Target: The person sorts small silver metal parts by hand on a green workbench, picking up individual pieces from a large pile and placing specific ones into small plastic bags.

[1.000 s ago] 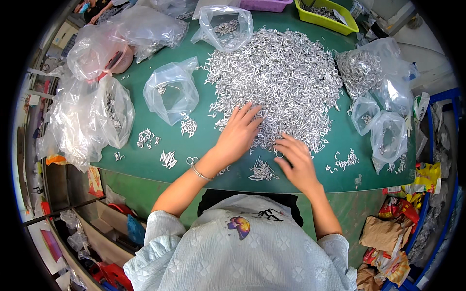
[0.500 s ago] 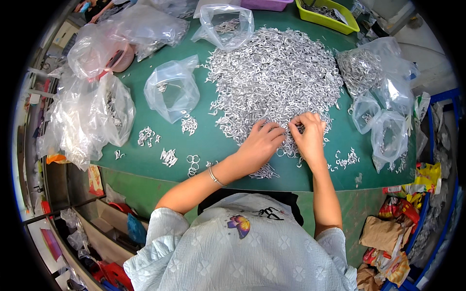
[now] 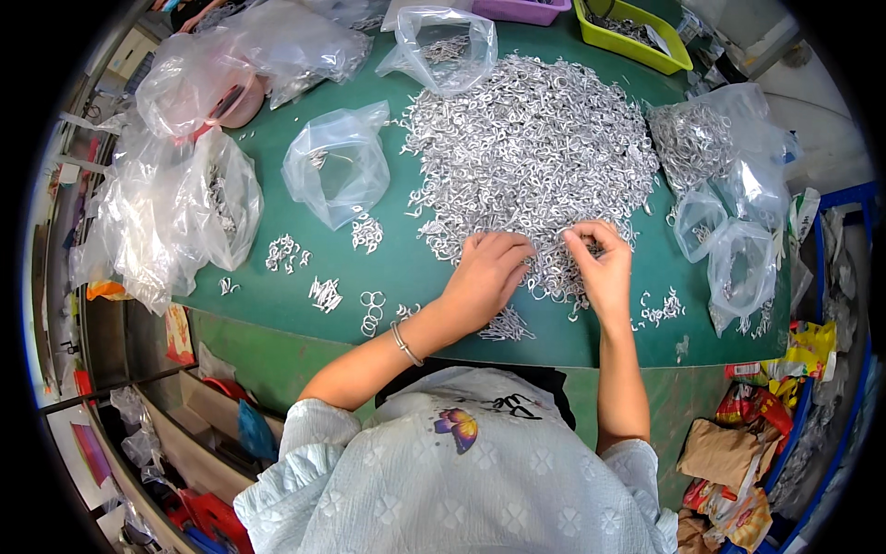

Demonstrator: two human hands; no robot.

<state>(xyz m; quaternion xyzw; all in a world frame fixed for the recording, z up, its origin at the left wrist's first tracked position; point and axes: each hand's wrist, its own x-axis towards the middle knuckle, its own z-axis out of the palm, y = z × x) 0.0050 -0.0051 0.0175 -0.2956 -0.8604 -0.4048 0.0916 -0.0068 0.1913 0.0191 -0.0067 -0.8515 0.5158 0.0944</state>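
Note:
A broad heap of small silver metal hooks and loops (image 3: 535,148) covers the middle of the green table (image 3: 388,268). At its near edge my left hand (image 3: 484,282) rests with bent fingers pressed together, the tips among the pieces. My right hand (image 3: 604,277) is just to the right, its thumb and fingers drawn in over the heap as in a pinch. Whatever either hand holds is too small or hidden to name. By my left wrist lies a small pile of thin metal pins (image 3: 506,325). A metal bangle (image 3: 404,343) circles that wrist.
Small groups of metal parts, including rings (image 3: 372,312) and short rods (image 3: 325,294), lie along the near left. Clear plastic bags (image 3: 337,171) stand around the heap. A yellow-green tray (image 3: 637,42) and purple tray (image 3: 521,9) sit at the back. Packets (image 3: 752,406) fill the right side.
My hands have moved slightly apart: the left a little to the left, the right a little to the right. The whole view has shifted slightly.

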